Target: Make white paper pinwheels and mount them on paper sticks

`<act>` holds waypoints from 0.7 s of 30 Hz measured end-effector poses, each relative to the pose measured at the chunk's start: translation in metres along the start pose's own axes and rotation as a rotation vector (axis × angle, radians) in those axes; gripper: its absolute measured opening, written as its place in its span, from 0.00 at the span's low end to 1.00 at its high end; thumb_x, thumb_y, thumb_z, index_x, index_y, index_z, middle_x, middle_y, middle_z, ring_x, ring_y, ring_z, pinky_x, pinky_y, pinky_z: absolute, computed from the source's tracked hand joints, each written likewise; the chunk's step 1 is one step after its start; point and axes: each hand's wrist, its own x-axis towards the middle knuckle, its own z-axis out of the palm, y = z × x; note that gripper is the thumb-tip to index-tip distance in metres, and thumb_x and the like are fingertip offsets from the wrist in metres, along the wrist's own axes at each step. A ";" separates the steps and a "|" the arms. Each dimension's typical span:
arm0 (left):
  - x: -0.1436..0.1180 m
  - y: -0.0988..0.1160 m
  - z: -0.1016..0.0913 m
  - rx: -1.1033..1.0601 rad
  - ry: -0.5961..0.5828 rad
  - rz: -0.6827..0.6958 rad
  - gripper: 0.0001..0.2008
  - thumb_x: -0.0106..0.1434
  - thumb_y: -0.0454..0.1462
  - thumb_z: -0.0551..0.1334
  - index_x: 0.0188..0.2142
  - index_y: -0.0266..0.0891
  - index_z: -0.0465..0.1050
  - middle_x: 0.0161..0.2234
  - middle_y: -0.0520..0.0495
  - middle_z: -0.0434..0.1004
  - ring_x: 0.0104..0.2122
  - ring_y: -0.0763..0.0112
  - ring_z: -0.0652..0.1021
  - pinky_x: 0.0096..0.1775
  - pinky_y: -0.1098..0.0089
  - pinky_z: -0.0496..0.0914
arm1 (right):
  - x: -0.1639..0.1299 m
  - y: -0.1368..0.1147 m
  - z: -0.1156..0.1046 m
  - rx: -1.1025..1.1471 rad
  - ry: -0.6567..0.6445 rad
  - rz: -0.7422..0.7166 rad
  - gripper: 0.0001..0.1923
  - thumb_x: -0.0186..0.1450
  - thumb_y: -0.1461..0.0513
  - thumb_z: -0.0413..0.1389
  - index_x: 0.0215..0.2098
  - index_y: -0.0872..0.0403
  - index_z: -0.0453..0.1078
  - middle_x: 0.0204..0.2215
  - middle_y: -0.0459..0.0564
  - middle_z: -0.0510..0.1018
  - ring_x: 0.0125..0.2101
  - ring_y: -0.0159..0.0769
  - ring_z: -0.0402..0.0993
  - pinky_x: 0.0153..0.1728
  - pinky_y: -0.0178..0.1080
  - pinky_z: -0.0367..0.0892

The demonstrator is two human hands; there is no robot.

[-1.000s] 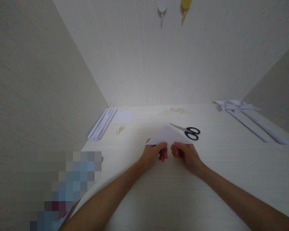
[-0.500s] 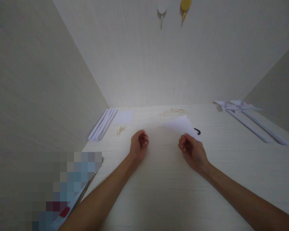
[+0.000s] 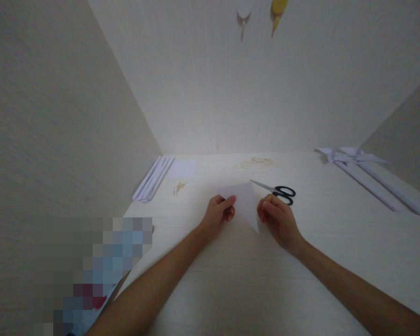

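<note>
My left hand pinches the left side of a white sheet of paper, thumb on top, and holds it tilted above the table. Close by the sheet's right edge, my right hand has its fingers curled and its thumb bent in. Whether it touches the paper, or has something small inside, I cannot make out. Scissors with black handles lie just beyond the right hand, blades pointing left. Part of the lower handle loop is hidden behind that hand.
Rolled paper sticks and a paper square lie at the back left, with several small thin sticks nearer. More small bits sit at the back. Paper pinwheels rest at the right. Two hooks are on the wall.
The paper has moved left from the right hand's side into my left hand's pinch, uncovering the scissors. My left hand has moved right, towards the right hand.
</note>
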 end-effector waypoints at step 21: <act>-0.018 -0.005 0.013 0.258 -0.355 0.073 0.16 0.44 0.40 0.66 0.22 0.37 0.58 0.13 0.57 0.65 0.11 0.81 0.66 0.13 0.81 0.58 | -0.006 0.004 0.002 -0.049 -0.211 0.098 0.15 0.54 0.51 0.56 0.22 0.55 0.63 0.14 0.40 0.61 0.15 0.25 0.55 0.16 0.31 0.52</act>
